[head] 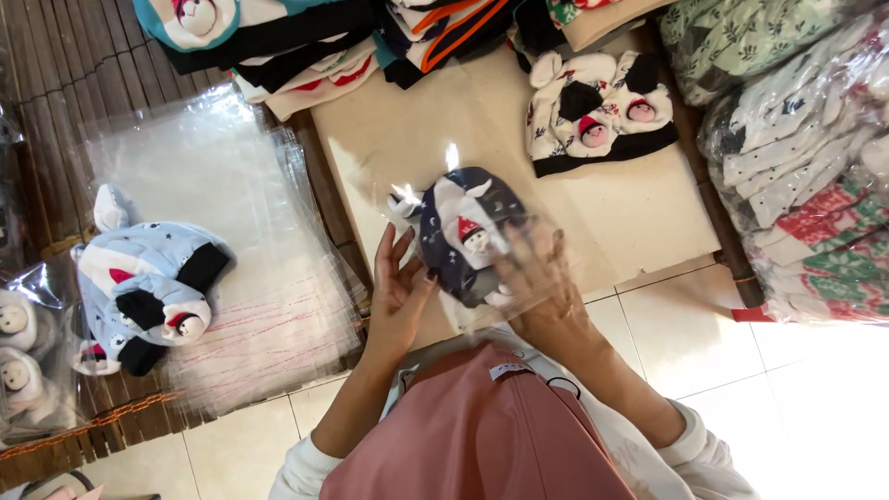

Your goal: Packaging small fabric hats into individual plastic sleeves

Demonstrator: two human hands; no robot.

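Nearest to my camera is the pink garment (482,435) on the person's own body, with a small white label (507,370) sewn at its top edge. Just above it I see the left hand (398,287), fingers spread and flat against the left side of a clear plastic bag (472,245), while the right hand (542,287) sits blurred behind the film, fingers curled on the bag's right side. Inside that bag is a dark navy baby hat (468,236) with a small figure in a red cap on its front, held over the beige board (639,213). On the board beyond lies a white and black hat (597,111) with two such figures. To the left I see a stack of empty clear bags (231,250) with red strips along their lower edge, and light blue hats (148,278) resting on it. At the far left edge are bagged white hats (18,356). On the right are bulky clear packs of patterned fabric (815,185), green, red and white. More folded hats (278,37) crowd the top.
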